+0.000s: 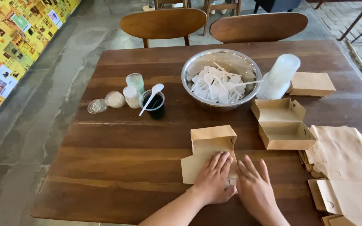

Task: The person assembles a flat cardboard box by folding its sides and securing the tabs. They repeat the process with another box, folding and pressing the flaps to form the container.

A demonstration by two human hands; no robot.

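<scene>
A partly folded brown cardboard box lies on the wooden table in front of me, its far end standing up and a flap spread to the left. My left hand lies flat on its near part, fingers together, pressing down. My right hand rests flat just to the right of it, fingers spread, touching the box's near right edge. Neither hand grips anything.
An open folded box and a closed one sit at the right, beside flat box blanks. A steel bowl holds white plastic spoons. Stacked clear lids, small cups, a dark-filled cup with a spoon, two chairs.
</scene>
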